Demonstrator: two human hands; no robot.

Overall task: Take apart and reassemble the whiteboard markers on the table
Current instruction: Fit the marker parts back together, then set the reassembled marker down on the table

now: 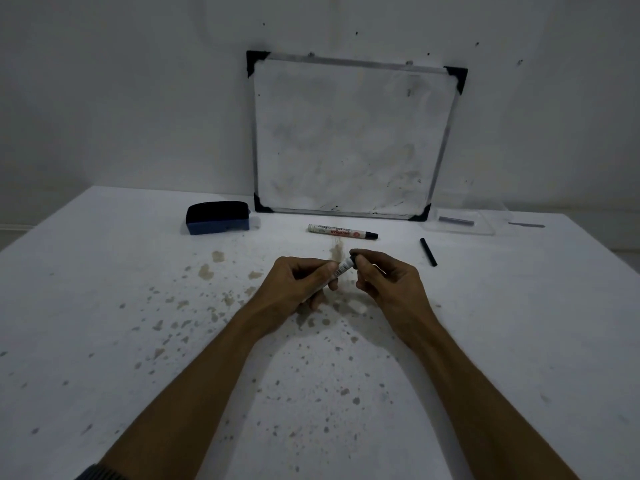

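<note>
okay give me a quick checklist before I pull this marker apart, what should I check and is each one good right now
1. Left hand wraps the held marker barrel: ok.
2. Right hand pinches its dark end: ok.
3. Whether that end is loosened: cannot tell.
4. Bare table to the right for parts: ok.
5. Second marker lying clear of your hands: ok.
6. Loose black piece set apart, not underfoot: ok.

A plain, dim room, perhaps a home study corner or small classroom. A stained white table [138,306] stands against a bare, marked white wall [121,98]; at the far edge a small framed whiteboard [349,133] leans, with a blue eraser [218,218] to its left.
</note>
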